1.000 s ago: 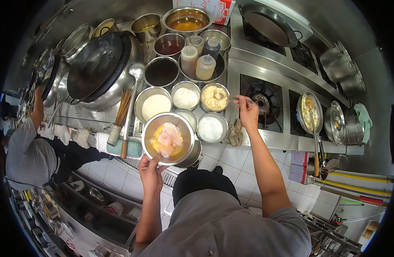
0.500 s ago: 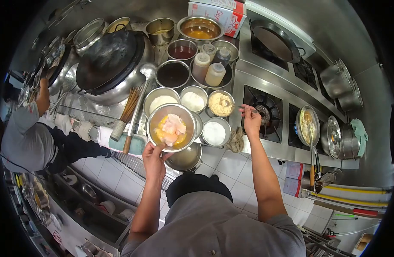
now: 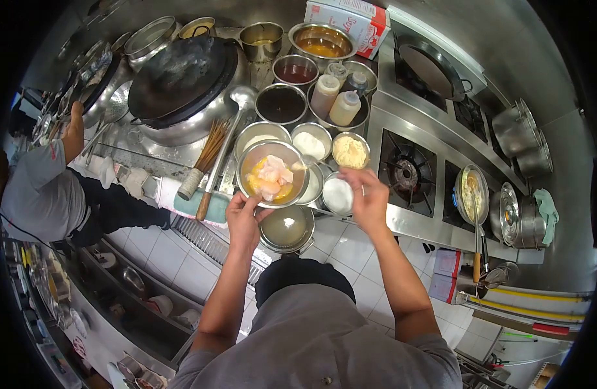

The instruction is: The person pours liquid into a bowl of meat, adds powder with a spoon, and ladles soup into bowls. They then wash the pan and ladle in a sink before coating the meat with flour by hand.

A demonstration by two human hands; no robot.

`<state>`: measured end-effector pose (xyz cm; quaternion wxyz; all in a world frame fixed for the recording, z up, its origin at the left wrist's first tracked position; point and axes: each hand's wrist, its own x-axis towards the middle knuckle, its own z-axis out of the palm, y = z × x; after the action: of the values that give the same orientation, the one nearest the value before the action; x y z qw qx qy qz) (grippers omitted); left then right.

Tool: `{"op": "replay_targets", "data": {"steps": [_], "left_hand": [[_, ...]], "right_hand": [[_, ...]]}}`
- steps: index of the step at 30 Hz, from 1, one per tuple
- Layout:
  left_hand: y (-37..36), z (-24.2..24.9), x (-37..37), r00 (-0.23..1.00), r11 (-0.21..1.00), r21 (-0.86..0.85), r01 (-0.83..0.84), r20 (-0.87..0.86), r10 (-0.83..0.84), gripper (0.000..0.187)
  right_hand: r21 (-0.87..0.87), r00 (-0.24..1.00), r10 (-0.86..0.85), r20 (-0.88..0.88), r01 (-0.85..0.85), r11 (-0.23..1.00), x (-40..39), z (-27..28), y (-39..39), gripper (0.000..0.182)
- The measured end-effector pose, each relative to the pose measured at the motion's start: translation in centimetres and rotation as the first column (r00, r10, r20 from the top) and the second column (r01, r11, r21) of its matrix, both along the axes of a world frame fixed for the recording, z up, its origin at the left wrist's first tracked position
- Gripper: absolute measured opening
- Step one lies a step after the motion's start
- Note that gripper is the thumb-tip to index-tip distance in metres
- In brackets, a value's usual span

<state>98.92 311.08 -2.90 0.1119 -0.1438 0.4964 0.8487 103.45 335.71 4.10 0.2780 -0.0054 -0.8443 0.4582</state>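
My left hand (image 3: 245, 219) grips the near rim of a steel mixing bowl (image 3: 242, 183), which holds pale raw meat pieces (image 3: 272, 174) in yellow egg-like liquid. My right hand (image 3: 368, 198) is closed on a spoon (image 3: 309, 159), blurred by motion. Its tip reaches the right rim of the bowl with a little pale stuff on it. Behind my right hand stands a container of pale yellow, clumpy seasoning (image 3: 350, 151). A container of white powder (image 3: 338, 195) sits just left of that hand, and another white one (image 3: 309, 144) is farther back.
Squeeze bottles (image 3: 344, 108) stand behind the containers, beside dark sauce (image 3: 281, 104). A large wok (image 3: 175, 84), a ladle (image 3: 214, 165) and a bamboo brush (image 3: 204, 155) lie to the left. Burners (image 3: 407, 172) and a pan (image 3: 472, 191) are at right. A co-worker (image 3: 46, 188) stands far left.
My right hand has moved the spoon left and nearer, out of the pale yellow seasoning to the mixing bowl's rim. My left hand still holds the bowl. The view has shifted slightly.
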Motion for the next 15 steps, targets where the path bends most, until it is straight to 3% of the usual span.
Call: {"op": "replay_targets", "data": {"steps": [1,4,7,8,11,15], "left_hand": [[-0.2,-0.1,0.0,1.000,1.000,0.013,0.005,0.005,-0.005,0.012],[-0.9,-0.3,0.5,1.000,0.999,0.033,0.003,0.025,-0.004,0.011],[-2.1,0.0,0.9,0.997,0.999,0.019,-0.037,0.063,0.036,0.016],[-2.5,0.1,1.1,0.997,0.999,0.002,-0.035,0.064,0.035,0.017],[-3.7,-0.2,1.4,0.998,0.999,-0.024,-0.045,0.050,0.046,0.018],[-4.5,-0.6,1.8,0.998,0.997,-0.053,-0.052,0.040,0.054,0.018]], "right_hand": [[0.391,0.986,0.068,-0.154,-0.002,0.920,0.3,0.7,-0.8,0.021],[0.295,0.962,-0.098,-0.255,0.174,0.939,1.3,0.1,-2.2,0.019],[0.041,0.969,-0.240,0.064,0.237,0.971,1.1,-3.8,-2.4,0.020],[0.012,0.924,-0.283,0.258,0.290,0.957,1.3,-4.9,-2.6,0.028],[0.046,0.931,-0.243,0.271,0.240,0.970,1.0,-8.8,-2.1,0.032],[-0.120,0.879,-0.220,0.424,0.295,0.948,0.5,-9.6,-2.3,0.034]]}}
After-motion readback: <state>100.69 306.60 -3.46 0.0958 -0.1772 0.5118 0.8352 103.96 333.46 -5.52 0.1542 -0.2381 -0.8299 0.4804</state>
